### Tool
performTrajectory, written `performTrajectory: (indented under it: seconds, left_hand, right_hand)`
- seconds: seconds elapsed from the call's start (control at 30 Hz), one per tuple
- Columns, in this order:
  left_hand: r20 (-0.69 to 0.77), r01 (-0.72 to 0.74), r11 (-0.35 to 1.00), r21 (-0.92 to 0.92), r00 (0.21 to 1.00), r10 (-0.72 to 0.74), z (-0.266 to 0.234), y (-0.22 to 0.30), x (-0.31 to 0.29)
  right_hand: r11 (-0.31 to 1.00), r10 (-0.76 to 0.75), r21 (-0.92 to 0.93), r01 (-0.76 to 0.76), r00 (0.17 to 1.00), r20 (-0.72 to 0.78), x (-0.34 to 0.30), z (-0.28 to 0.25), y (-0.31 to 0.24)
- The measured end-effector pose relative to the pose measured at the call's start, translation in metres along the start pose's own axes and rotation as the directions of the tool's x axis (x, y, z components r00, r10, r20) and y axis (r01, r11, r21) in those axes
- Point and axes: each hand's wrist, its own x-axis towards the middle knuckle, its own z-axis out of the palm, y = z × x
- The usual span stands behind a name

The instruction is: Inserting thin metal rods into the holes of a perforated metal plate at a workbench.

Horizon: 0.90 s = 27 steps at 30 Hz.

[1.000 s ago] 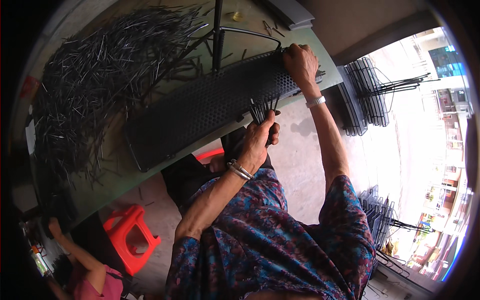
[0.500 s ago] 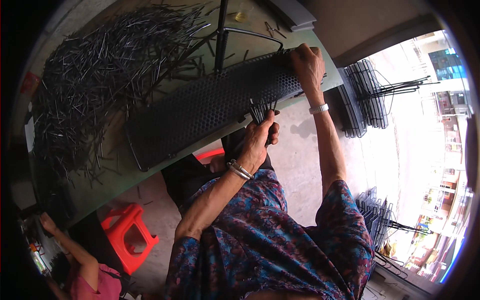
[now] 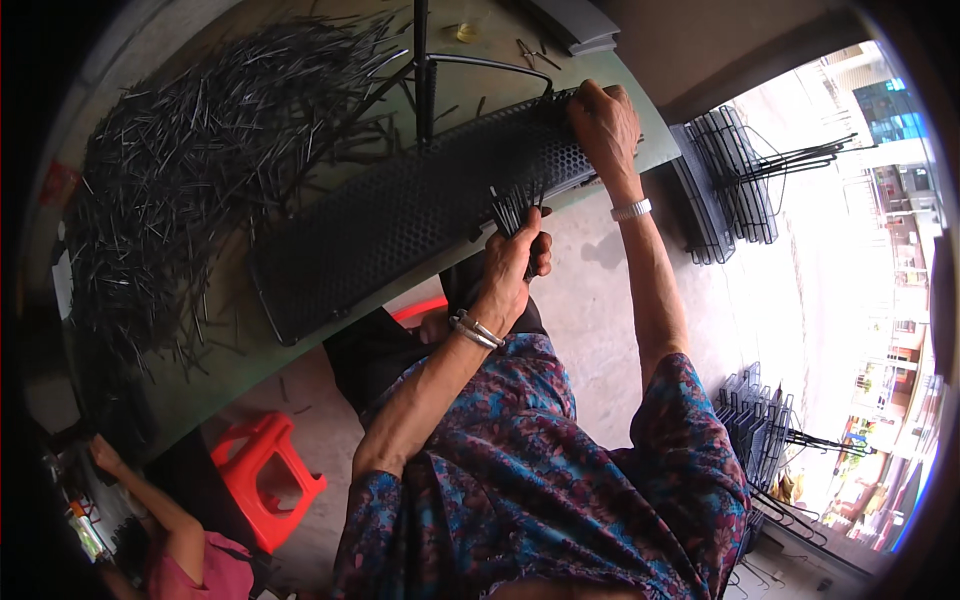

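Hands work at a long black perforated metal panel that lies slantwise across the green counter, its near edge overhanging. Left hand has its grip clenched around a small bunch of thin dark metal pins, held upright against the panel's near edge. Right hand presses down on the panel's far end, fingers curled over its edge. Behind the panel a big loose heap of similar pins covers the counter. A red plastic stool stands on the floor below.
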Motion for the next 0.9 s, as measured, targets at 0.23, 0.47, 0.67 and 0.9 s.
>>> performTrajectory:
  seconds: [0.23, 0.47, 0.67, 0.9]
  left_hand:
    - [-0.032, 0.022, 0.999, 0.035, 0.999, -0.021, -0.001, -0.001, 0.002]
    - [-0.003, 0.040, 0.997, 0.067, 0.999, -0.040, 0.003, -0.003, 0.003]
    - [0.002, 0.039, 0.997, 0.067, 0.999, -0.039, -0.001, -0.001, 0.003]
    - [-0.001, 0.029, 0.997, 0.073, 1.000, -0.029, -0.002, -0.001, 0.005]
  right_hand:
    - [0.999, -0.040, 0.029, 0.038, 0.997, 0.060, 0.007, -0.003, 0.006]
    - [0.998, 0.017, 0.055, -0.024, 0.991, 0.131, 0.014, -0.001, 0.007]
    - [0.998, 0.020, 0.061, -0.027, 0.992, 0.123, 0.007, 0.008, 0.015]
    - [0.993, 0.051, 0.102, -0.056, 0.997, 0.050, 0.004, 0.007, 0.011]
